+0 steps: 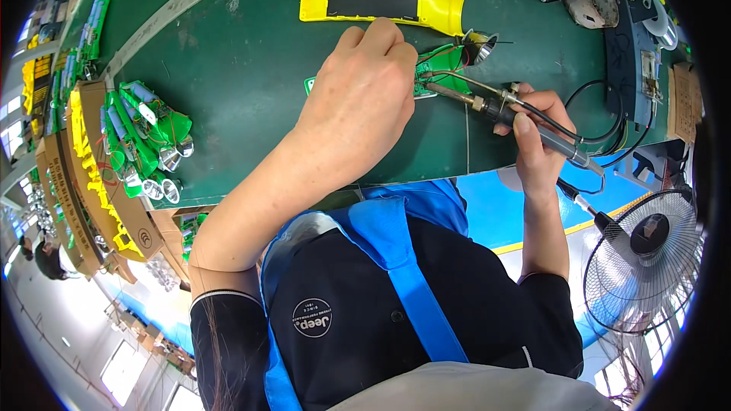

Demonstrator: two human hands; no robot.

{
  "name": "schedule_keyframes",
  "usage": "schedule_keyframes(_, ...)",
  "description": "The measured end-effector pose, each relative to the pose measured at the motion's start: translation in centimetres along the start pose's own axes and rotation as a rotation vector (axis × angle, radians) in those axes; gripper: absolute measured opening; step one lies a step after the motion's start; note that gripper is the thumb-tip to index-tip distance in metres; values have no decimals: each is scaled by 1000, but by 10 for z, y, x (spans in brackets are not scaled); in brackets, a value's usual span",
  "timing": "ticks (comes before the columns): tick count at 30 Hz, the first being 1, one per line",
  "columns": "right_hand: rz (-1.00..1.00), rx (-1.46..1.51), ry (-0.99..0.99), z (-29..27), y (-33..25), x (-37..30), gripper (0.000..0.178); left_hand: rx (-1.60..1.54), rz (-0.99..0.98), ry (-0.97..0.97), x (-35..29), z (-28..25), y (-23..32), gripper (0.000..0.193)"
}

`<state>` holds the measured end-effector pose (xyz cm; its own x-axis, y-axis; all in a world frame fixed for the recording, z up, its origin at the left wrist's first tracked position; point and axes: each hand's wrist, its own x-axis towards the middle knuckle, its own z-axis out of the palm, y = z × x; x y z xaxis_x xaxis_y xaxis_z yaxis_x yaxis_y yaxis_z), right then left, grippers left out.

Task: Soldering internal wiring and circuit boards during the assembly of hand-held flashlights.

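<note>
My left hand (362,95) is closed over a green flashlight housing (451,57) with a circuit board inside, pressing it to the bench; its fingertips are hidden beneath the hand. A silver reflector cup (480,47) sits at the housing's right end, and thin red wires run near it. Gripped in my right hand (544,137) is a soldering iron (499,113) with a thin metal guide tube clamped alongside. The iron's tip reaches the board close to my left fingers; whether it touches cannot be made out. Just beyond lies a yellow half-shell (442,9) with a black strip inside.
Green flashlight assemblies (141,137) with reflectors are heaped on the left, beside a cardboard box (114,190) lined with yellow shells. At the right stand a grey device (640,53) with a wire spool and a black cable (620,118). A caged fan (647,236) is near my right arm.
</note>
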<state>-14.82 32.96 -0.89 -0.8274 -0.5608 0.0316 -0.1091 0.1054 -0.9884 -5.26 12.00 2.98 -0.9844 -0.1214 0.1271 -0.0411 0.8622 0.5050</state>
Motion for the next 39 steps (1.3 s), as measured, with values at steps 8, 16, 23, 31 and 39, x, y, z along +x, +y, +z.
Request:
schedule_keyframes(8, -166, -48, -108, -7, 3, 5, 20, 7, -30, -13, 1, -2, 3, 12)
schedule_keyframes(16, -748, -419, -44, -28, -41, 19, 22, 19, -36, -18, 2, -3, 3, 12)
schedule_keyframes(23, -798, -650, 220, -53, -107, 3, 47, 22, -6, -16, 1, -2, -1, 10)
schedule_keyframes(31, 112, 254, 51, -3, -2, -4, 26, 16, 35, -11, 2, -2, -2, 10)
schedule_keyframes(39, 86, 158, -18, -1, -8, -3, 16, 26, 10, -21, 4, -3, 0, 11)
